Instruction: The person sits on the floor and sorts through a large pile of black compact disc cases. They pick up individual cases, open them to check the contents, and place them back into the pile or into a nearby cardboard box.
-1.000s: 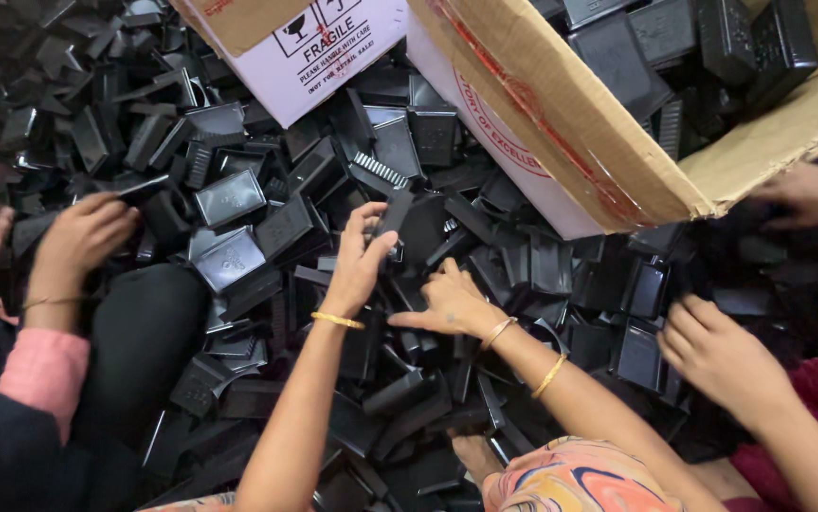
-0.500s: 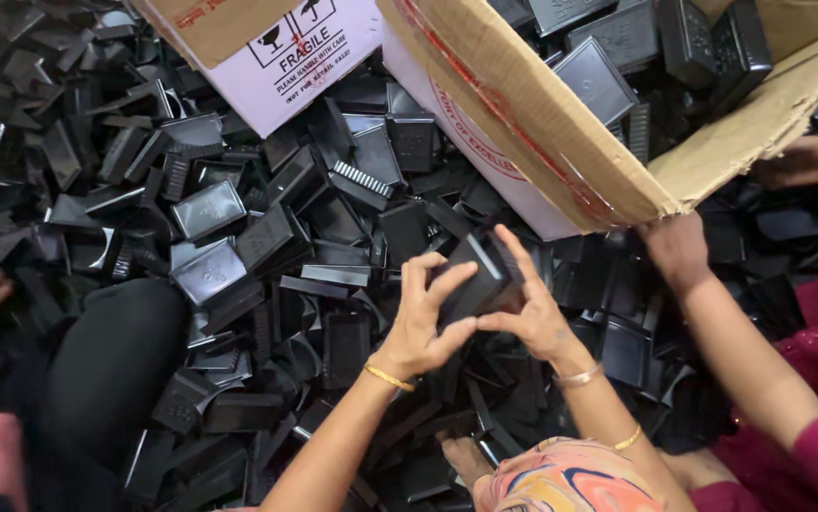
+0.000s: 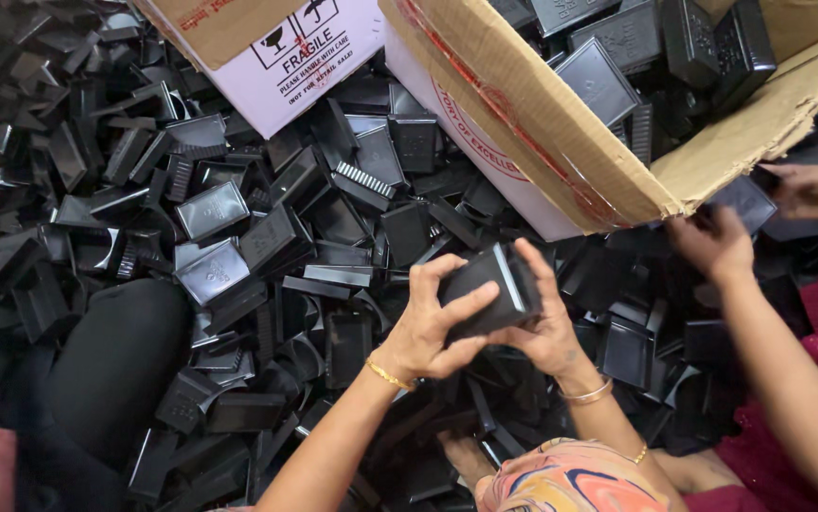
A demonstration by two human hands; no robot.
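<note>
Fingers [image 3: 466, 305] of the left hand [image 3: 428, 332] were spread and wrapped over the near face of a black plastic tray [image 3: 492, 284], thumb underneath; the right hand [image 3: 546, 327] cupped the tray's far end, fingers curled up along its side. Both hands gripped it, lifted clear of the heap of black trays [image 3: 238, 246], just below the tilted cardboard box [image 3: 542, 123]. Tray looked light, thin-walled moulded plastic, stiff but likely to flex or crack if squeezed mid-wall; smooth surface, a bit slippery. Best hold judged at the short ends or rim corners, as the hands had it. Long axis ran roughly left-right, tilted up toward the box; whether the open side faced up, cannot tell. A co-worker's hand [image 3: 717, 242] reached into the heap right of the box, another [image 3: 812, 190] beside the box's lower corner. White printed carton [image 3: 305, 66] lay left of the box.
</note>
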